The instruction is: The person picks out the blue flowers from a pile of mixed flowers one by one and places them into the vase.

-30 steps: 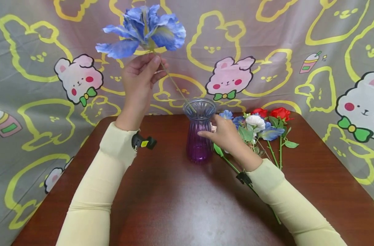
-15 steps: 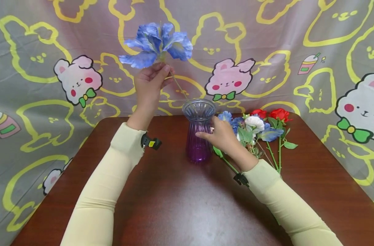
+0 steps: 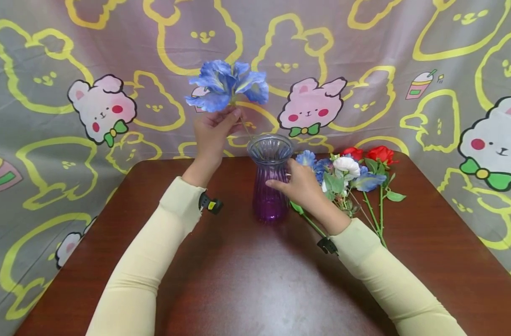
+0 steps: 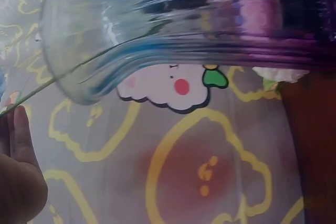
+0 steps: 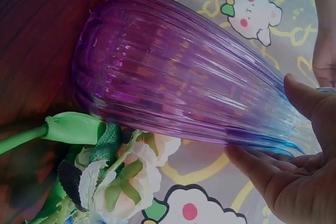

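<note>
A blue artificial iris [image 3: 234,86] is pinched just under its bloom by my left hand [image 3: 213,135], left of and above the vase mouth. Its thin stem [image 4: 105,51] slants over the rim and down inside the neck, as the left wrist view shows. The ribbed glass vase [image 3: 271,184], purple below and clear-blue at the top, stands upright on the table. My right hand [image 3: 307,189] grips its right side, thumb across the front; in the right wrist view, thumb and fingers straddle the glass [image 5: 168,66] near the neck.
Right of the vase lies a pile of artificial flowers: a white bloom [image 3: 346,166], a blue one [image 3: 367,181] and red roses [image 3: 381,155], with green stems toward the front. A pale peach flower [image 5: 134,177] lies close beside the vase. A cartoon-print cloth [image 3: 167,51] hangs behind the brown table [image 3: 221,280].
My left hand has come down and to the right with the iris, and the stem has slid deeper into the vase. The right hand keeps its hold on the vase.
</note>
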Demonstrator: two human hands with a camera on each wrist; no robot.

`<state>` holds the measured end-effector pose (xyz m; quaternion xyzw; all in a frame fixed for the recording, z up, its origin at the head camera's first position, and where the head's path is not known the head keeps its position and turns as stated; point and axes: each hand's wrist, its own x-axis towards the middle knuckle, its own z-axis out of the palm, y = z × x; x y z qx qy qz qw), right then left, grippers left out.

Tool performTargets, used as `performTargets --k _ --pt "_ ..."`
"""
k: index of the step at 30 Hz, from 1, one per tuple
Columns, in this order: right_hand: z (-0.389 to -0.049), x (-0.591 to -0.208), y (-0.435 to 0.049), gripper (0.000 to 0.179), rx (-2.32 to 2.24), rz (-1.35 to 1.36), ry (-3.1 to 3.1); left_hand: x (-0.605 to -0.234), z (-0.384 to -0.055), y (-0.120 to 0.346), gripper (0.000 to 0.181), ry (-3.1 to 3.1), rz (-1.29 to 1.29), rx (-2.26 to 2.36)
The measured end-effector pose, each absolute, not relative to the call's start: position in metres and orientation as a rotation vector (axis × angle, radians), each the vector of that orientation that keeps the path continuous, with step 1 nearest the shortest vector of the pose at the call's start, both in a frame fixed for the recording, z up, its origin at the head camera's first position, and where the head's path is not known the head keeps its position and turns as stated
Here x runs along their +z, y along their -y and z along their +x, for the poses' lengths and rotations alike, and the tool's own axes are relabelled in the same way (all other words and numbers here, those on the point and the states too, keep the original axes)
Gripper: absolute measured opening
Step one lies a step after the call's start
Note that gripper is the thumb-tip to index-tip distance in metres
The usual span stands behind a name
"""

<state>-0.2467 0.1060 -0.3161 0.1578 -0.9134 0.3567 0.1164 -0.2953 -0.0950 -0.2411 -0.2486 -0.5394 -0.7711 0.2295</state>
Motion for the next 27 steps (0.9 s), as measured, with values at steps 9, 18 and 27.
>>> performTargets --k 9,18,27 --pt "-0.246 -0.32 -0.107 0.065 1.043 0.482 2.65 -0.258 -0.298 0.089 0.01 1.523 -0.649 -2.122" --pt "-0.248 -0.321 -0.108 0.065 1.05 0.492 2.632 -0.268 -0.302 0.089 0.006 1.513 -0.628 -2.17" --pt "-0.249 -0.325 -0.11 0.062 1.043 0.503 2.614 -0.283 -0.304 0.089 0.008 1.622 -0.6 -2.132"
